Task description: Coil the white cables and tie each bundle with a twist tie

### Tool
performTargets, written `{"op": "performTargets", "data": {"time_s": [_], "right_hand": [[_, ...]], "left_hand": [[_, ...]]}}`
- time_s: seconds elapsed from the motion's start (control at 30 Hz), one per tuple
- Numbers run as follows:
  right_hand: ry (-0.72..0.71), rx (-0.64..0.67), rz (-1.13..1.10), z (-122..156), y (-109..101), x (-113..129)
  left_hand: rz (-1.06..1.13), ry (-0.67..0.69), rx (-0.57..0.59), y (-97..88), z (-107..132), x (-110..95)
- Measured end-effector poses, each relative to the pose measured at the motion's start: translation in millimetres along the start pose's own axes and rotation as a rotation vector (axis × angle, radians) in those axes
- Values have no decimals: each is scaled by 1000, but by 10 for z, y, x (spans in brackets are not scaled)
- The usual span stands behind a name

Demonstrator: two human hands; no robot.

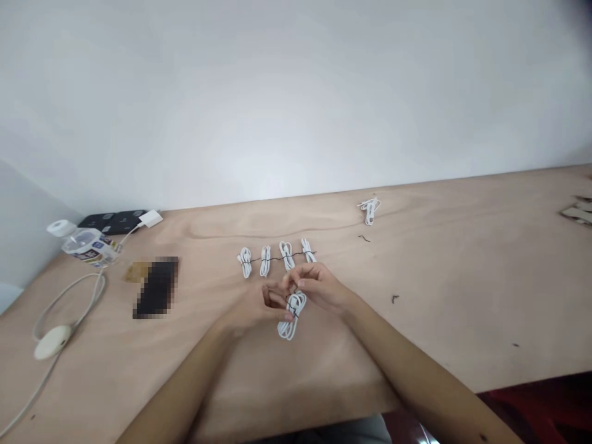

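Note:
A coiled white cable bundle [291,316] hangs between both hands just above the wooden table [462,271]. My left hand [259,306] pinches its left side with fingers closed. My right hand [319,287] grips its top, fingers curled, at a dark tie around the coil. Just beyond the hands lies a row of several white cable bundles [276,258], each bound with a dark tie. One more white bundle [369,209] lies alone farther back on the right.
A plastic water bottle [83,243] lies at the left, next to a black power strip with a white charger [121,220]. A blurred dark object [157,287] and a white mouse-like device with cord [52,341] sit left. Small dark ties [394,299] are scattered right.

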State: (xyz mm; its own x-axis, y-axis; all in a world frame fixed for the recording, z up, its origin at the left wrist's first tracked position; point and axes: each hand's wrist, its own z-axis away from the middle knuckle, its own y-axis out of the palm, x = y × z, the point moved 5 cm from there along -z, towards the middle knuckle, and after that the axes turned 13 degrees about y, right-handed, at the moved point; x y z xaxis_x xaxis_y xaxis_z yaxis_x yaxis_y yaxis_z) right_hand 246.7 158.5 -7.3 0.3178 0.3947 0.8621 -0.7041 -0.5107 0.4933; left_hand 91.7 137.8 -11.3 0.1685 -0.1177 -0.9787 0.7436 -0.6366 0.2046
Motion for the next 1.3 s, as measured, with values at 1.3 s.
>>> {"op": "performTargets", "data": {"time_s": [1.3], "right_hand": [[-54,-629,409,620,295,-359]], "left_hand": [[-162,124,-421,165,383,-112]]}}
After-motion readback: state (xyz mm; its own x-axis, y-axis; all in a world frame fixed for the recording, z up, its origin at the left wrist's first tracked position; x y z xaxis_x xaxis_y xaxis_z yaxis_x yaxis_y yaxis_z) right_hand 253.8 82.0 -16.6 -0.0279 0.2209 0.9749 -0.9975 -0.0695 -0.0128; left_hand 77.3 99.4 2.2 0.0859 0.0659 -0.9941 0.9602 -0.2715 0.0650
